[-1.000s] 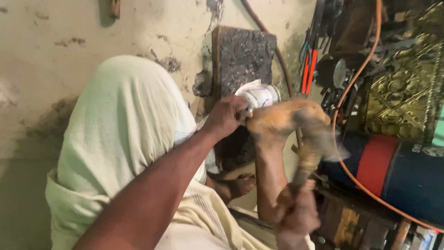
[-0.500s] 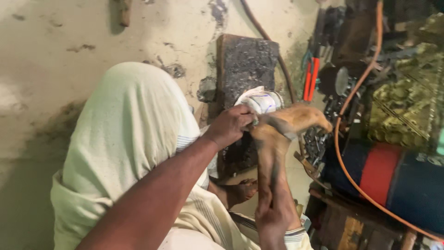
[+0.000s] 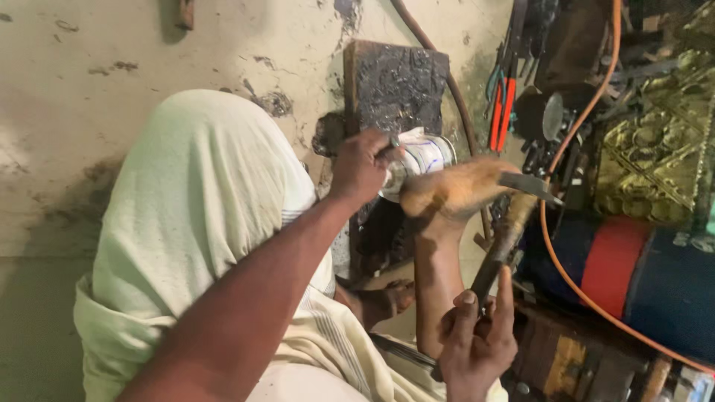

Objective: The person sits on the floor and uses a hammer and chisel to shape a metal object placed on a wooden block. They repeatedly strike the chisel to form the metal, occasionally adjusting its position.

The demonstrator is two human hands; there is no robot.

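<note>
My left hand grips a small shiny metal tin and holds it sideways against a dark, pitted metal block that stands on the floor. My foot is pressed against the tin from below and looks blurred. At the bottom, my right hand is closed round the wooden handle of a hammer. The hammer's steel head sits just right of the foot and the tin. My knee, under pale green cloth, fills the left side.
A stained concrete floor lies to the left. On the right are red-handled pliers, an orange hose, an embossed brass sheet and a blue and red cylinder. Wooden boxes stand at the bottom right.
My right hand has swung the hammer: it was a raised blur, then dropped low, and its head is now beside the foot and tin. My left hand has kept hold of the tin.
</note>
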